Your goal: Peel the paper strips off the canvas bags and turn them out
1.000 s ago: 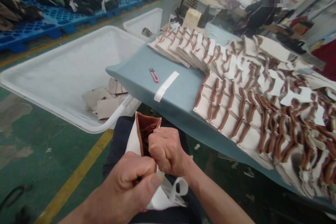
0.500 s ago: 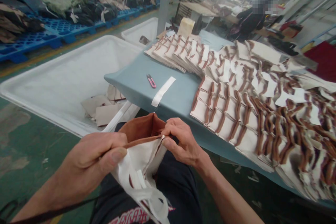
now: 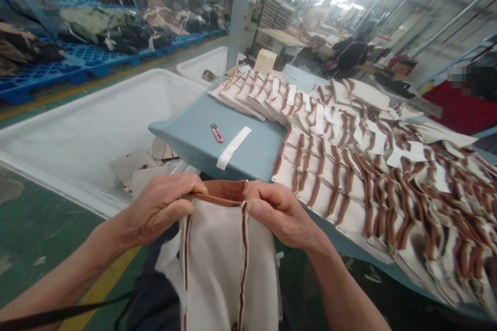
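Between my hands hangs a cream fabric bag piece (image 3: 217, 253) with brown seams and a brown inner band at its open top. My left hand (image 3: 163, 204) pinches the top edge at the left corner. At the right corner, beside a seam, my right hand (image 3: 281, 212) grips the same edge. The piece hangs down over my lap, its lower end running out of view. On the blue-grey table ahead lie pink thread snips (image 3: 217, 133) and a white fabric strip (image 3: 234, 148), both apart from my hands.
Rows of stacked cream pieces (image 3: 330, 181) with brown edges cover the table's right side. A large white bin (image 3: 77, 119) holding a few cream pieces stands at the left. Behind it are blue pallets (image 3: 85, 57) with bundles. A metal post (image 3: 235, 15) rises beyond the table.
The bag piece has been turned so a flat panel with two brown seams faces me. Its loose white strips have swung from view, and my hands sit more level. The view has tilted up slightly.
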The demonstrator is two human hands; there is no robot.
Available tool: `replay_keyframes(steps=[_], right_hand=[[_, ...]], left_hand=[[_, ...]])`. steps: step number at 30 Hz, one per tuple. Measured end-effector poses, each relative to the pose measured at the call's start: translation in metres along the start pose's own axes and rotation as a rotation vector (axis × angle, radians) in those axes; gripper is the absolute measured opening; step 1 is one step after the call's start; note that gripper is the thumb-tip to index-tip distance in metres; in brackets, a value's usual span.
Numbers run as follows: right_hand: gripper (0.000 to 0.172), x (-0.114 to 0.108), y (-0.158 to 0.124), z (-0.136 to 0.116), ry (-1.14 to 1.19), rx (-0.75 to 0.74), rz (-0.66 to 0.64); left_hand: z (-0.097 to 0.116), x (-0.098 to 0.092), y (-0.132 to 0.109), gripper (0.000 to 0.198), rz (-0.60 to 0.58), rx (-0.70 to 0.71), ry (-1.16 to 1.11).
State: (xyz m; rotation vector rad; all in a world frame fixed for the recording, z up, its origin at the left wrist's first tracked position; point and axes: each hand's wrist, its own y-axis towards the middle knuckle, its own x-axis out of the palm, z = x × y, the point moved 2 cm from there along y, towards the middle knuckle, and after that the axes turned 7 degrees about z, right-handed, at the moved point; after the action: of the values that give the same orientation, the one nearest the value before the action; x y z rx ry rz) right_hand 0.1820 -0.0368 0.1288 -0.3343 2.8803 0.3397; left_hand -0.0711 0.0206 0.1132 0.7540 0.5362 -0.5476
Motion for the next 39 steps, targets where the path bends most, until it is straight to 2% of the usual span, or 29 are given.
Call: replay_keyframes(steps=[3,8,11,15,21,24,28,32,39], right_hand=[[0.068,0.005,0.003,-0.009,-0.002,-0.026,-0.073],[0.071,0.008,0.008,-0.013,-0.010,-0.043,-0.073],[0.072,0.012,0.008,-0.004,0.033,0.001,-0.085],[0.070,0.022,0.005,0.014,0.149,0.061,-0.126],[0.068,0.034,0.007,0.022,0.175,-0.004,-0.097],[0.064,0.034,0.008,0.013,0.040,-0.110,-0.070],[0.044,0.033,0.004,-0.005,-0.177,-0.267,-0.007],[0.027,0.035,0.000,-0.012,-0.260,-0.312,0.009],[0.024,0.038,0.001,-0.020,-0.394,-0.400,-0.018]], left_hand=[[0.019,0.002,0.019,0.046,-0.080,0.012,-0.128],[0.043,0.005,0.039,0.020,-0.185,-0.131,-0.325],[0.042,0.009,0.038,0.017,-0.222,-0.227,-0.433],[0.035,0.011,0.031,0.019,-0.280,-0.278,-0.467],[0.030,0.000,0.029,0.018,-0.364,-0.344,-0.453],[0.033,-0.004,0.029,0.019,-0.340,-0.356,-0.398],[0.036,-0.007,0.023,0.016,-0.286,-0.372,-0.312],[0.039,-0.012,0.018,0.018,-0.287,-0.374,-0.239],[0.052,-0.021,0.015,0.018,-0.238,-0.221,-0.117]])
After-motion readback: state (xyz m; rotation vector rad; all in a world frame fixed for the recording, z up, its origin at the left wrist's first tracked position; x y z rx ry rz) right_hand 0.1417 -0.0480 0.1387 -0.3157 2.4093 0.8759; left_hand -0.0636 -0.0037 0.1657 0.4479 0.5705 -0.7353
